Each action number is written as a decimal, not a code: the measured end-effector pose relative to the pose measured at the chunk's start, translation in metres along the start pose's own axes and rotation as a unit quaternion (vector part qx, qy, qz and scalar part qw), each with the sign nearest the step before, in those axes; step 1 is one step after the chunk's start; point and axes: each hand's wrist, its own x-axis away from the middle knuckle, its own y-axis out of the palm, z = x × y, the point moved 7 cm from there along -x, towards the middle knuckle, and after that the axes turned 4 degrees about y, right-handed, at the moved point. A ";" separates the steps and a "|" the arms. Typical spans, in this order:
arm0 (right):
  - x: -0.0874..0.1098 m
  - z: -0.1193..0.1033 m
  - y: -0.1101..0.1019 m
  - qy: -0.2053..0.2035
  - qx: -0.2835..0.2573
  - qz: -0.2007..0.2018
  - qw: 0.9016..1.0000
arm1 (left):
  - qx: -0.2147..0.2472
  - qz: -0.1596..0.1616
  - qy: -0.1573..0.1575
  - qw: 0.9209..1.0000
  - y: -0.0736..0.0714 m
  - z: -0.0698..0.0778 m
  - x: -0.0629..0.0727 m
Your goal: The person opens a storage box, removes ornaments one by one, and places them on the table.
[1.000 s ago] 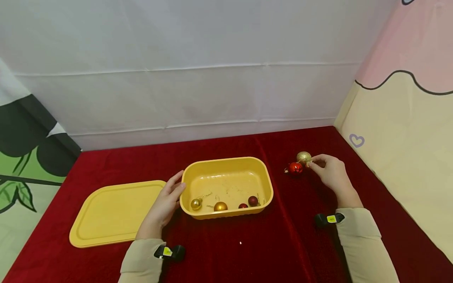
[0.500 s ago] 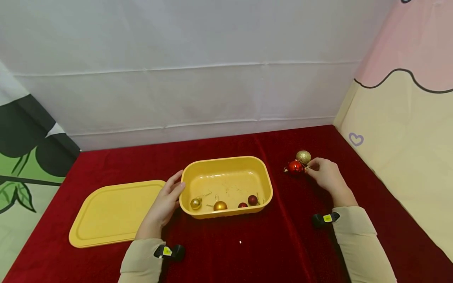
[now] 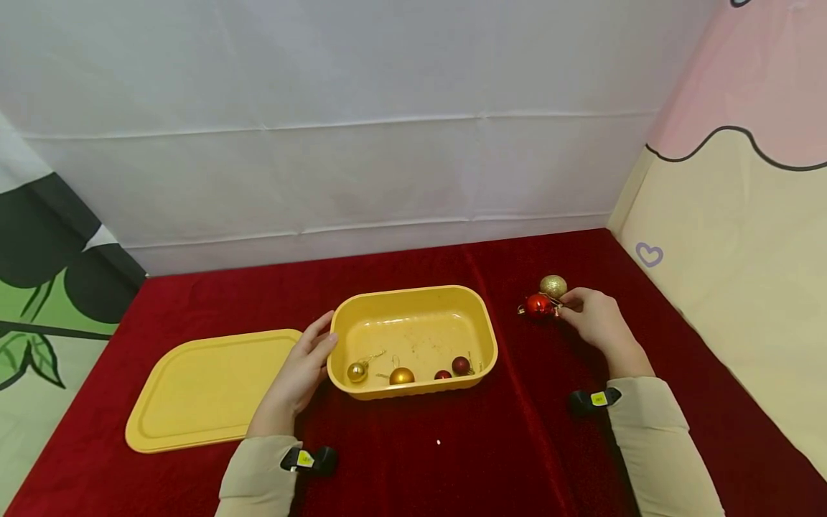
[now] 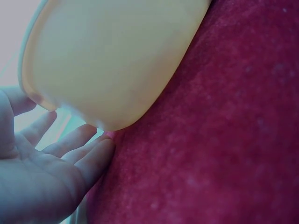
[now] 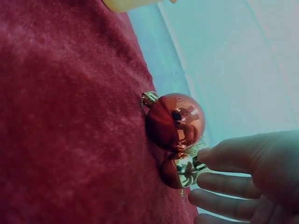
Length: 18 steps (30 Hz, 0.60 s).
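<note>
The right hand has its thumb and index finger pinched on the cap of a small shiny gold ball, its other fingers lying just behind them. Immediately left of those fingertips sits a shiny red ball, touching the small gold one, and just beyond them is a glittery gold ball. The left hand has its fingers apart and slightly bent, resting against the left end of a yellow box, with the thumb at the rim. Inside the box, to the right of these fingers and along the near wall, lie a gold ball, closest to them, then an orange-gold ball, a little red ball partly hidden by the rim, and a dark red ball, the farthest from them. A flat yellow lid lies left of the left fingers, its right end partly hidden by that hand. Box, lid and loose balls all rest on the table, spread with dark red cloth; beyond both sets of fingers hangs a pale backdrop.
</note>
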 end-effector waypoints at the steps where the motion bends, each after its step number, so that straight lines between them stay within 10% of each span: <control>1: 0.000 -0.001 -0.001 0.001 -0.001 0.000 1.000 | -0.001 0.000 0.000 1.000 0.000 0.000 0.000; 18: 0.004 -0.021 -0.012 -0.056 0.016 0.034 0.998 | 0.008 0.000 -0.002 1.000 0.007 -0.004 -0.010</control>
